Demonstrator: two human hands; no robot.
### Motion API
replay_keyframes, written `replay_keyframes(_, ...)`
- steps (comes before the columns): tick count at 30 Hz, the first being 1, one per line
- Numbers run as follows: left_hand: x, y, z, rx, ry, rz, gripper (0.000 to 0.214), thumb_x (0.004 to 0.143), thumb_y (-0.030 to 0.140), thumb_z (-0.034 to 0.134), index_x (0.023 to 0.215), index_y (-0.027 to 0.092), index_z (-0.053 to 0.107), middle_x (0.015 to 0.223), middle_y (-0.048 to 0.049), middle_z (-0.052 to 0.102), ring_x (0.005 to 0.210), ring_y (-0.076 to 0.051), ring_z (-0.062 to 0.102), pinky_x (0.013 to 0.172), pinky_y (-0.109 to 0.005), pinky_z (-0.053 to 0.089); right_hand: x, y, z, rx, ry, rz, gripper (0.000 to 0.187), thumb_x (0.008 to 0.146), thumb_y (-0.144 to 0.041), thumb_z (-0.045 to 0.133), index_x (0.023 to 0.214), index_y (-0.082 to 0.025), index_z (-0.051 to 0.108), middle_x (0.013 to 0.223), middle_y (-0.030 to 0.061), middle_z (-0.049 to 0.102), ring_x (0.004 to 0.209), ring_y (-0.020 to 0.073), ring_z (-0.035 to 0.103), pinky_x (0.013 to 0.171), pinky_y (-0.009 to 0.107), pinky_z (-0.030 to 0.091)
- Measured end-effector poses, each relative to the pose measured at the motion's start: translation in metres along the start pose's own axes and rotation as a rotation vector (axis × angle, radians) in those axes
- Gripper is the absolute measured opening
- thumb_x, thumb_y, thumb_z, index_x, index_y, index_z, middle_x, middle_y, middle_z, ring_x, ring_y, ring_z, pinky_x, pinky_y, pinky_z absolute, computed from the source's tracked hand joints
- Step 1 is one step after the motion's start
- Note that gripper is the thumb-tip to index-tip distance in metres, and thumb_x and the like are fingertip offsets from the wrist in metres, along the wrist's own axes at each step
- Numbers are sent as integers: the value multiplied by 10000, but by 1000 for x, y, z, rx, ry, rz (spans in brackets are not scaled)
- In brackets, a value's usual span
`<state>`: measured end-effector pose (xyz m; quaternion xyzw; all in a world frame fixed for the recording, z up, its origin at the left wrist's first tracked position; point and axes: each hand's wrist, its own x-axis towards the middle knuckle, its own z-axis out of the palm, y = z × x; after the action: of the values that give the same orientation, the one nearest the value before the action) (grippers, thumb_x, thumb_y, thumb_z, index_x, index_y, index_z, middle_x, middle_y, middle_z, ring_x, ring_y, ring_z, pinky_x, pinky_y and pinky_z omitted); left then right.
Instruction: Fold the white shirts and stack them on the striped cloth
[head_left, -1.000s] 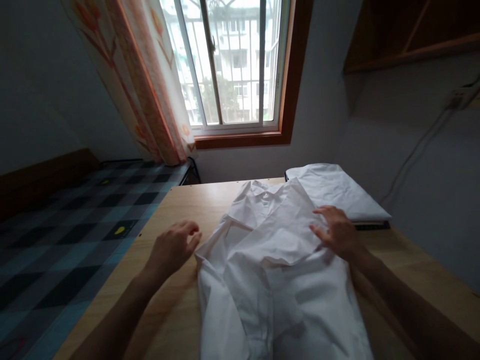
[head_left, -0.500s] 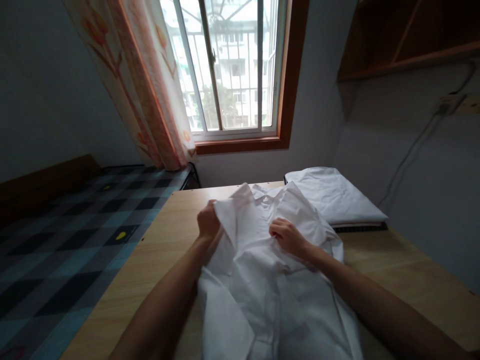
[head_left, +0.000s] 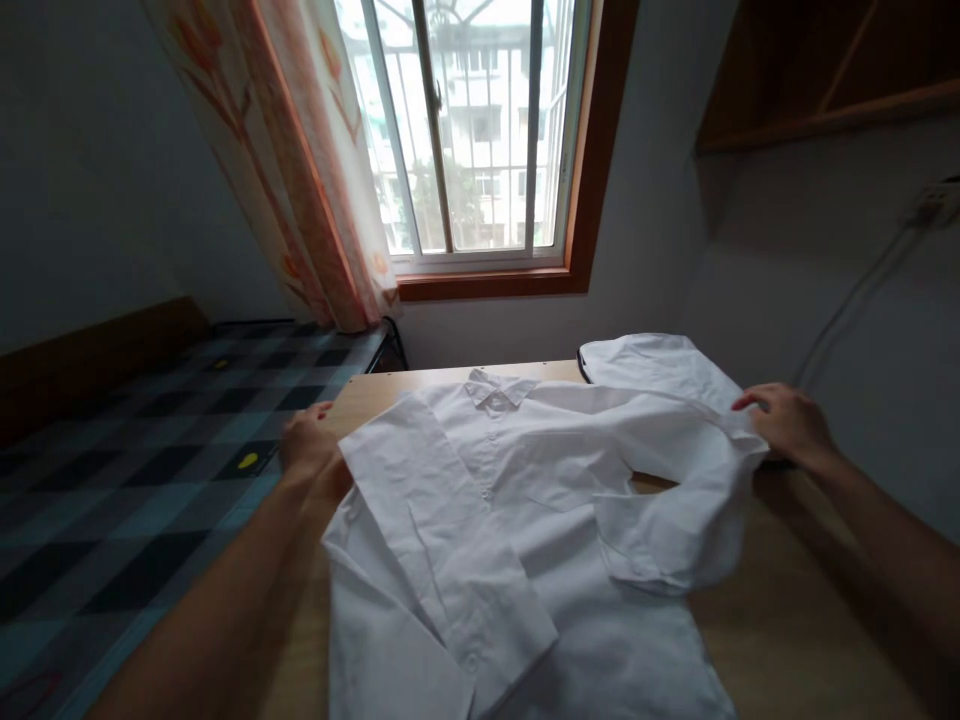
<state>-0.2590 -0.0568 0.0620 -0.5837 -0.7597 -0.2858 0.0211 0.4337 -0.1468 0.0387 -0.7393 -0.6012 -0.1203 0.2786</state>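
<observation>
A white collared shirt [head_left: 517, 530] lies spread front side up, with its buttoned collar toward the window. One sleeve is folded diagonally over the shirt's left side. My right hand [head_left: 791, 425] is closed on the shirt's other sleeve near the shoulder and lifts it; the cuff end hangs back toward the body of the shirt. My left hand [head_left: 306, 445] is at the table's left edge, fingers curled, at the outer corner of the folded sleeve. Its grip there is partly hidden and blurred.
The shirt rests on a light wooden table [head_left: 810, 620]. A folded white cloth [head_left: 652, 360] lies at the table's back right. To the left is a bed with a checked cover [head_left: 150, 480]. A curtain [head_left: 300, 200] hangs beside the window, and a wooden shelf [head_left: 832, 110] is at upper right.
My hands have moved apart, the left toward the table edge and the right far outward with a sleeve. The bunched, raised shirt now lies wider and flatter.
</observation>
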Motion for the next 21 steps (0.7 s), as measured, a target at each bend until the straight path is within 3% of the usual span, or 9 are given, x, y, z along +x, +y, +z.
replay_keyframes(2,-10,30,4,18,0,284,435,785,84,509,1203,140,615,1205,-107,645,1122,-256,578,994,-359,426,0,-41,5,-15,66,-111,224,741,-117,513,823,-183,711,1024,156,671,962,285,595,875,402,428)
replay_keyframes(5,-38,83,22,-5,-166,771,357,901,299,508,1230,206,613,1258,-85,629,1186,-253,533,1045,-404,368,-10,-131,20,33,20,-311,250,815,-262,577,1022,-163,676,1164,143,636,1065,301,569,924,422,416)
replay_keyframes(8,-67,115,49,21,-362,980,304,933,385,473,1021,194,693,1070,-97,695,1025,-240,604,932,-369,418,-32,-211,44,75,-157,-476,434,860,-412,604,1227,-181,587,1273,143,591,1144,301,532,952,417,391)
replay_keyframes(11,-87,118,72,61,-422,919,453,970,397,378,725,164,679,797,-110,695,778,-211,625,770,-314,426,-57,-250,72,84,-318,-561,381,863,-432,622,1155,-189,598,1190,136,622,1087,288,549,946,406,376)
replay_keyframes(14,-97,108,76,48,-429,759,580,979,439,302,589,170,637,654,-100,657,635,-191,587,654,-288,380,-73,-255,91,101,-364,-563,191,906,-346,572,990,-180,613,1059,116,638,1015,268,548,907,384,381)
replay_keyframes(17,-91,96,60,2,-617,657,578,923,503,371,490,181,577,498,-43,556,503,-159,494,553,-266,310,-82,-244,93,167,-349,-569,137,929,-281,514,884,-181,595,980,95,623,954,240,534,872,358,387)
replay_keyframes(19,-73,86,43,-13,-775,572,540,859,536,451,459,187,548,435,-7,484,450,-141,436,510,-258,272,-88,-235,87,238,-329,-634,117,900,-226,508,816,-188,580,948,77,609,909,218,523,862,349,383)
replay_keyframes(21,-45,74,26,49,-776,490,506,827,535,480,467,188,559,445,-3,496,457,-148,452,511,-252,284,-93,-225,80,312,-302,-700,109,820,-161,526,719,-195,551,896,57,594,866,202,507,851,345,374)
